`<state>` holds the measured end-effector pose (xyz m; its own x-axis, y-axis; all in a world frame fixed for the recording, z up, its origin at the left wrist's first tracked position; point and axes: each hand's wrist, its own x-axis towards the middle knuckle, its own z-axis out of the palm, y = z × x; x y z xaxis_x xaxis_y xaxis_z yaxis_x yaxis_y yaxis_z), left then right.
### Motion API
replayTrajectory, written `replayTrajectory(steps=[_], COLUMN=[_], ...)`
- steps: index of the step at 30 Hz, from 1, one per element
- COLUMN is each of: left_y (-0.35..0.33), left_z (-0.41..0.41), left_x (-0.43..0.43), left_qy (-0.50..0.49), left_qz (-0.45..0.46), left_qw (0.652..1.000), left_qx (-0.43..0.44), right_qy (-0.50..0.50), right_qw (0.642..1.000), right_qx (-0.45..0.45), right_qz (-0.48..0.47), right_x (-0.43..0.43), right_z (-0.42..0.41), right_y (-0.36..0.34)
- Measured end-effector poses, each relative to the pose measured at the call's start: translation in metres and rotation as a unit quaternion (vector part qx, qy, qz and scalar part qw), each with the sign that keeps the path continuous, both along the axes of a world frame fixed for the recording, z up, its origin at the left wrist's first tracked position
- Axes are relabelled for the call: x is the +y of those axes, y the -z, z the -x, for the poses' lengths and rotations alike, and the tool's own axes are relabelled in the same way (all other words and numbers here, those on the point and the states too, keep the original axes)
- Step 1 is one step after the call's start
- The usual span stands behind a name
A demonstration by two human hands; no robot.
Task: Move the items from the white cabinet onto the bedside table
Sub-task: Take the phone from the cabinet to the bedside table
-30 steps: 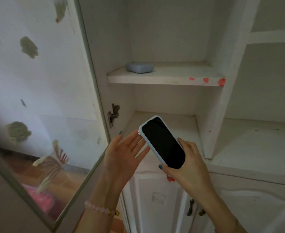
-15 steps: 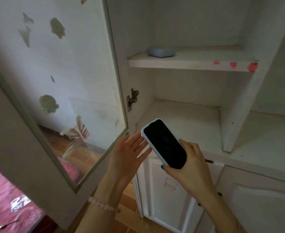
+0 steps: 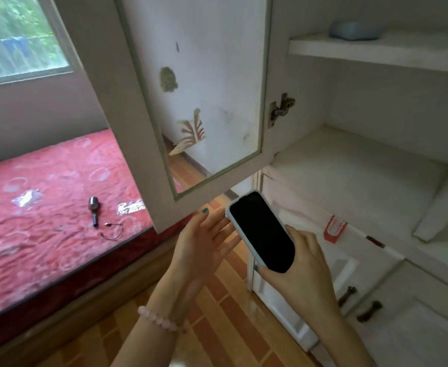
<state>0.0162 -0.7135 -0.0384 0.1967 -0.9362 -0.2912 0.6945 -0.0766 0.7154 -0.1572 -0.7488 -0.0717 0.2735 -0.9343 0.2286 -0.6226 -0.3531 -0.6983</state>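
My right hand [image 3: 303, 276] grips a phone [image 3: 261, 231] with a black screen and a pale blue case, held tilted in front of the white cabinet [image 3: 355, 165]. Beside the phone's upper edge my left hand [image 3: 204, 245] is spread flat with its fingertips touching the case. A blue-grey pouch [image 3: 355, 30] lies on the cabinet's upper shelf at the top right. The lower shelf in front of me is bare. No bedside table is in view.
The cabinet's glass door [image 3: 199, 102] stands open just above my left hand. A bed with a red cover [image 3: 45, 207] fills the left, with a small grey device and cord [image 3: 94, 209] on it. Lower cabinet doors with dark handles [image 3: 360, 303] are at the lower right.
My view has swung left, bringing the bed and window into sight. Both hands with the phone have drawn back from the lower shelf; the grip is unchanged.
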Motion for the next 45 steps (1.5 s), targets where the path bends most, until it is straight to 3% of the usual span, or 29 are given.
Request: replayTrajectory(steps=[11,24,34,45], left_y=[0.008,0.018,0.030,0.045], left_z=[-0.041,-0.099,-0.114,-0.143], left_x=[0.112,0.335,0.537,0.652], left_qy=[-0.164,-0.349,-0.493,-0.627], left_qz=[-0.029,0.002,0.006,0.007], left_qw=[0.986,0.935,0.868,0.776], left_qx=[0.011,0.062,0.055,0.067], right_qy=[-0.143,-0.331,-0.487,-0.622], right_qw=[0.989,0.938,0.868,0.776], right_qx=[0.040,0.057,0.050,0.065], right_qz=[-0.008,0.087,0.085,0.078], right_x=[0.063,0.226,0.400,0.506], right_z=[-0.065,-0.163,-0.230,-0.313], right_y=[0.011,0.012,0.019,0.025])
